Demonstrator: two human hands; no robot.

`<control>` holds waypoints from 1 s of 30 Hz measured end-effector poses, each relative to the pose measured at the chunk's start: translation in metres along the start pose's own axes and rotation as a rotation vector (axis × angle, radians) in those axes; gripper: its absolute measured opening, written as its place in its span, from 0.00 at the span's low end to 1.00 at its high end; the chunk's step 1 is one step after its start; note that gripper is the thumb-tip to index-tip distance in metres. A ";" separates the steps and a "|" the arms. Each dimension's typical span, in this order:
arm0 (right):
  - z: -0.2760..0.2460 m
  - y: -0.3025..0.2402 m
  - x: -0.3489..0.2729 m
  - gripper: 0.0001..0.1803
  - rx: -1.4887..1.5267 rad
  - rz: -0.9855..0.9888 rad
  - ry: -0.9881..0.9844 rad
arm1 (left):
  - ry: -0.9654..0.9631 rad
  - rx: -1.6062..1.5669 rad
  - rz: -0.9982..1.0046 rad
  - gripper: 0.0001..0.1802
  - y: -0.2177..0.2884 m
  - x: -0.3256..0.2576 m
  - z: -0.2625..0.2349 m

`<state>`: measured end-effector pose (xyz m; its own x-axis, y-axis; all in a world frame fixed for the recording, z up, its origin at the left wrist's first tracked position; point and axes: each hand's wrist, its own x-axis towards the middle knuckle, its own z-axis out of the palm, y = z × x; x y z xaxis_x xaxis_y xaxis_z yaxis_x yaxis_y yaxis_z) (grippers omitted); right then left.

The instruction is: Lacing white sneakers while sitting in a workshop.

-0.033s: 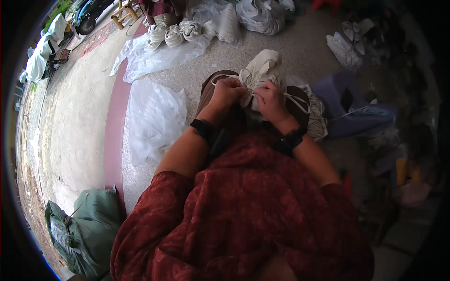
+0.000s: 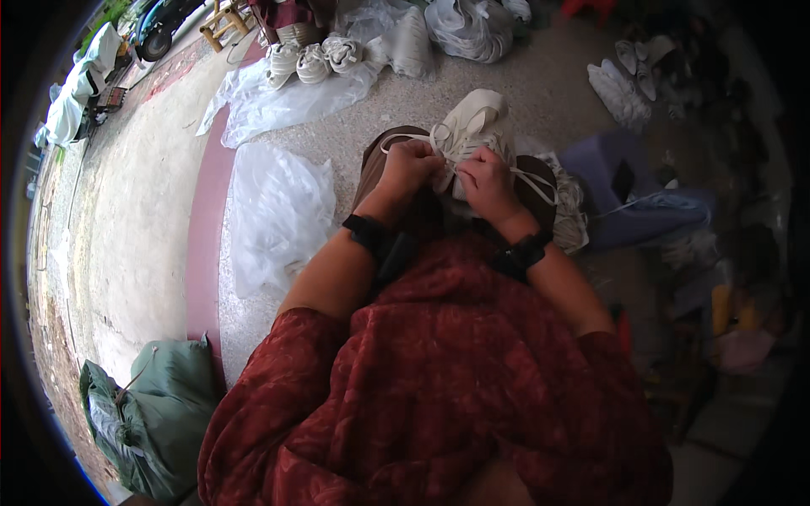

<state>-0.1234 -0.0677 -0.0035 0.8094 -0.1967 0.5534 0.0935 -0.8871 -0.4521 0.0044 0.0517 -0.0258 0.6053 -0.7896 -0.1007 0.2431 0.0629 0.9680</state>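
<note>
while the cream sneaker [image 2: 471,126] rests on the person's lap, the left hand [image 2: 411,164] and right hand [image 2: 485,179] sit close together, each pinching its white laces [image 2: 527,179]. clear plastic bags [image 2: 274,211] lie on the floor beside the left knee.

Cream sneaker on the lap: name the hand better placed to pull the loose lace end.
Probably the right hand: the free lace trails off its side of the cream sneaker, while the left hand pinches lace near the middle.
</note>
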 end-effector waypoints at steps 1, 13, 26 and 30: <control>-0.001 -0.001 -0.001 0.04 -0.002 -0.004 -0.008 | 0.005 -0.008 0.001 0.02 -0.003 0.001 -0.001; 0.005 0.006 -0.005 0.08 -0.014 0.099 -0.086 | 0.025 0.174 0.027 0.05 -0.013 0.008 0.008; 0.009 0.008 -0.005 0.08 -0.011 0.061 -0.023 | 0.105 1.301 0.526 0.10 -0.009 -0.010 0.023; 0.006 -0.005 -0.001 0.04 -0.123 0.083 -0.078 | 0.121 0.997 0.259 0.10 -0.005 -0.005 0.008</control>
<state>-0.1212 -0.0609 -0.0058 0.8546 -0.2426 0.4591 -0.0434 -0.9145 -0.4024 -0.0061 0.0503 -0.0282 0.6348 -0.7540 0.1686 -0.6097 -0.3549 0.7087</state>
